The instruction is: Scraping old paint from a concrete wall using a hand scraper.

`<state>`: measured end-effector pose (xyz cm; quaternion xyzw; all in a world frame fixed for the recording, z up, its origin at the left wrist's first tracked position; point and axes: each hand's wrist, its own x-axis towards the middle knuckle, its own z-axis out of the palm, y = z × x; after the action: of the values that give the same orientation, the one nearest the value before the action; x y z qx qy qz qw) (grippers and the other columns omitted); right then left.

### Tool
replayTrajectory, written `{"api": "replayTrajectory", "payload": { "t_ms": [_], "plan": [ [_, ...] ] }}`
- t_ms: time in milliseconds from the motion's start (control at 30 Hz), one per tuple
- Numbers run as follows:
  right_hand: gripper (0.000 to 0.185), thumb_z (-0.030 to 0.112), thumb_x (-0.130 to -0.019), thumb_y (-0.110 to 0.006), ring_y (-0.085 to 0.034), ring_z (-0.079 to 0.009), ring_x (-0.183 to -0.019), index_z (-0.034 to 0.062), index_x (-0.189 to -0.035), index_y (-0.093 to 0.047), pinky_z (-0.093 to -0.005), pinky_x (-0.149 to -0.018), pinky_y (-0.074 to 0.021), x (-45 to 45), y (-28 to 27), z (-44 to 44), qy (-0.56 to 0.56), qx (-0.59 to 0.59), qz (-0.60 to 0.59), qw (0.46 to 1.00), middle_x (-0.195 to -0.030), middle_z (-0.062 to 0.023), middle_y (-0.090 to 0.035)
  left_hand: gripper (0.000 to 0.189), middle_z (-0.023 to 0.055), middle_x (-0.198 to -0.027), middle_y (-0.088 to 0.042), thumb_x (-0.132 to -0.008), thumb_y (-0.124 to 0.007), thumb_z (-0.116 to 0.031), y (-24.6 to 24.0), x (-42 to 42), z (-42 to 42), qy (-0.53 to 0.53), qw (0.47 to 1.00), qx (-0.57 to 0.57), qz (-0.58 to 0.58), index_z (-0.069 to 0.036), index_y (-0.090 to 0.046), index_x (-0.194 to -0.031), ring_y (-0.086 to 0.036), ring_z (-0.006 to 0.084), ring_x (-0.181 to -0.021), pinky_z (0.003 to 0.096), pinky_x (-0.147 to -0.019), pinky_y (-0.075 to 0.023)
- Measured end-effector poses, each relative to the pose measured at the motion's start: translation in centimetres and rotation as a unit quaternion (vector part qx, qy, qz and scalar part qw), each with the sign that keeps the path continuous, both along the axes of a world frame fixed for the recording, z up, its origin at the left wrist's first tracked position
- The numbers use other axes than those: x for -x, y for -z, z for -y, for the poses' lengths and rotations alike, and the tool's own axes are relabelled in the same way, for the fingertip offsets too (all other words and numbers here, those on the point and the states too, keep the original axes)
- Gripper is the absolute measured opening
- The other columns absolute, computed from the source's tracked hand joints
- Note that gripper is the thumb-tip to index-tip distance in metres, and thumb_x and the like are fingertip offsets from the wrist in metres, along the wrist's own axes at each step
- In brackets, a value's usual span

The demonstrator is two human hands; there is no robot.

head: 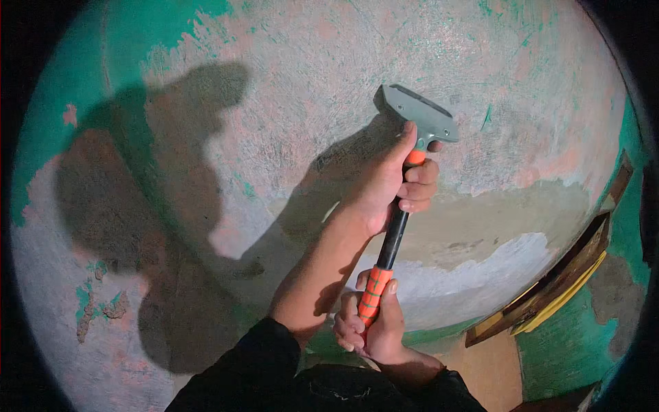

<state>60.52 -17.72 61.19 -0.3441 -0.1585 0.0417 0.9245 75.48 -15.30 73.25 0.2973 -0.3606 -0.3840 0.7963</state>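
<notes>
A long-handled scraper (394,237) with a grey metal head, a black shaft and an orange grip is held at a slant in front of a wall (319,113). My left hand (406,175) is closed around the upper shaft just under the head, its thumb lying along the neck. Lower down, my right hand (376,322) grips the orange handle end. The scraper's head lies close to the wall; whether its blade touches is hard to tell. Green paint remains in patches on the wall, beside scraped grey and pinkish areas and a smoother beige band.
At the right, a worn wooden frame (545,288) with a yellow strip (566,298) runs along the wall near a green-painted surface (561,350). Crumbling plaster (116,305) shows at lower left. Shadows of the arms and body fall across the wall's left part.
</notes>
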Motion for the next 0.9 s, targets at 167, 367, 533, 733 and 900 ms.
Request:
{"api": "replayTrajectory", "payload": {
  "t_ms": [167, 367, 533, 733, 900],
  "plan": [
    [0.05, 0.063, -0.098, -0.022, -0.031, -0.0127, -0.035, 0.0178, -0.11, -0.039, -0.0292, -0.034, -0.0305, 0.0, 0.1, 0.0, 0.003, -0.006, -0.007, 1.0, -0.055, -0.0027, -0.036, 0.047, -0.0084, -0.061, -0.03, -0.097, -0.044, -0.058, 0.1, -0.1, 0.0, 0.003, 1.0, -0.006, -0.013, -0.012, -0.048, -0.107, -0.026, 0.0021, -0.046, 0.0195, -0.041, -0.0237],
    [0.05, 0.064, -0.098, -0.021, -0.031, -0.0126, -0.035, 0.0176, -0.11, -0.039, -0.0296, -0.034, -0.0313, 0.7, -0.2, -0.1, 0.014, -0.007, -0.01, 1.0, -0.055, -0.0027, -0.036, 0.047, -0.008, -0.061, -0.03, -0.097, -0.045, -0.057, -0.4, 0.4, 0.3, 0.01, 1.0, -0.002, -0.013, -0.012, -0.048, -0.107, -0.026, 0.0026, -0.047, 0.0197, -0.041, -0.0242],
    [0.051, 0.064, -0.098, -0.021, -0.031, -0.0122, -0.035, 0.0175, -0.11, -0.039, -0.0291, -0.034, -0.0315, 0.7, -1.2, 0.1, 0.026, 0.009, -0.006, 1.0, -0.055, -0.0024, -0.035, 0.044, -0.0093, -0.062, -0.029, -0.099, -0.044, -0.052, -1.2, 0.5, 0.6, -0.003, 1.0, 0.007, -0.024, -0.01, -0.049, -0.111, -0.025, 0.0018, -0.045, 0.0186, -0.039, -0.0229],
    [0.051, 0.063, -0.098, -0.022, -0.031, -0.0121, -0.035, 0.0169, -0.109, -0.038, -0.0285, -0.034, -0.0315, 1.0, -0.8, 0.1, 0.04, 0.01, -0.022, 0.999, -0.055, -0.002, -0.034, 0.046, -0.0081, -0.062, -0.031, -0.098, -0.044, -0.057, -0.2, 0.3, 0.8, 0.036, 0.999, 0.002, -0.012, -0.012, -0.048, -0.106, -0.027, 0.0028, -0.047, 0.0195, -0.041, -0.0243],
    [0.05, 0.063, -0.098, -0.022, -0.03, -0.012, -0.035, 0.0173, -0.109, -0.038, -0.0284, -0.034, -0.0315, 0.2, -1.5, 0.3, 0.023, 0.001, -0.003, 1.0, -0.054, -0.0017, -0.034, 0.045, -0.0085, -0.061, -0.031, -0.098, -0.044, -0.057, -1.3, -0.2, 0.8, 0.007, 1.0, 0.002, 0.002, -0.013, -0.048, -0.105, -0.027, 0.0026, -0.047, 0.0196, -0.042, -0.0242]
  ]
}}
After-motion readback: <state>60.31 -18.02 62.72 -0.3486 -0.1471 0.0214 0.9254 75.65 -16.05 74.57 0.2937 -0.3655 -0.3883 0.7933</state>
